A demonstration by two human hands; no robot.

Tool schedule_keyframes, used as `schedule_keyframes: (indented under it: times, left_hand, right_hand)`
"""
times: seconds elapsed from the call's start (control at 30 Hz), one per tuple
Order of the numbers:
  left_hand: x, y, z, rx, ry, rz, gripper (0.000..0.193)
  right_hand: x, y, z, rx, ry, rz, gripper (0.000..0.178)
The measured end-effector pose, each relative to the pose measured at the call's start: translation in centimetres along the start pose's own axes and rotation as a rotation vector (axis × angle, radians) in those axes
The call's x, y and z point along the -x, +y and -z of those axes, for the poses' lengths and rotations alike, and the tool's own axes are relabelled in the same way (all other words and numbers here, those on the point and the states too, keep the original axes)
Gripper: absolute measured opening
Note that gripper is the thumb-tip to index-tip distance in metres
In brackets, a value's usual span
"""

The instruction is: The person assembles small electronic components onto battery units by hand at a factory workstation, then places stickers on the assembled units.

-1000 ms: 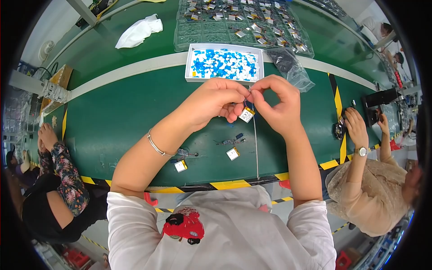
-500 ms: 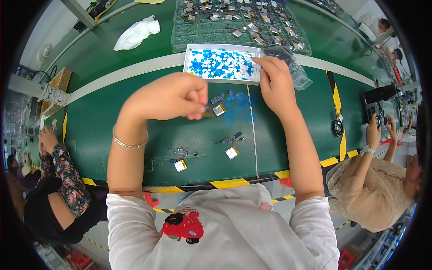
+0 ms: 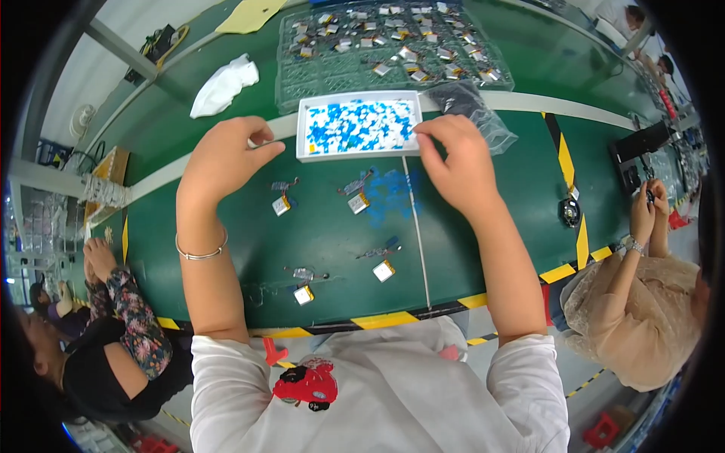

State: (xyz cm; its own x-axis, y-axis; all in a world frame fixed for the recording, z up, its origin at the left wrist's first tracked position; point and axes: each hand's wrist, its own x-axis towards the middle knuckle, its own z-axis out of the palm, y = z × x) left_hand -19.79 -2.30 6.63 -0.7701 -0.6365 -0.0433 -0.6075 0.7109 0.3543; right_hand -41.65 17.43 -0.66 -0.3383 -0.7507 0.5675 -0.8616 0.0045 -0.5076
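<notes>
My left hand (image 3: 234,155) hovers left of a white box (image 3: 302,157), its thumb and index finger apart and nothing visible between them. Just below it lies a small silver battery with a wired circuit board (image 3: 281,205). My right hand (image 3: 459,162) is at the box's right rim, thumb and index finger pinched; what is between the tips is too small to tell. Many blue and white small pieces (image 3: 359,127) fill the box. A second battery (image 3: 358,201) lies below the box, beside scattered translucent blue pieces (image 3: 393,195). Two more batteries (image 3: 303,294) (image 3: 384,271) with boards lie nearer me.
Behind the box stands a clear compartment tray (image 3: 302,75) with many battery assemblies. A clear plastic bag (image 3: 487,124) lies right of the box, a white cloth (image 3: 225,84) at the far left. Striped tape (image 3: 385,320) edges the green table. Co-workers sit on both sides.
My left hand has moved left and opened; a battery with its board now lies on the table below it. My right hand stays by the box's right rim. The whole view has shifted slightly.
</notes>
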Motion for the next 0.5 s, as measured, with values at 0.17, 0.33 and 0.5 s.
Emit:
schedule_keyframes:
  times: [0.17, 0.33, 0.5]
  left_hand:
    - [-8.6, 3.5, -2.5, 0.101, 0.115, -0.212, 0.020]
    - [-18.8, 5.0, -9.2, -0.127, 0.308, -0.291, 0.018]
    - [-21.4, 6.5, -10.3, -0.366, 0.186, -0.272, 0.023]
  right_hand:
    - [0.0, -1.0, -0.4, -0.011, 0.013, 0.067, 0.003]
    - [0.4, -1.2, -0.6, -0.017, -0.037, 0.120, 0.003]
    - [0.6, -0.3, -0.5, 0.000, -0.043, 0.124, 0.002]
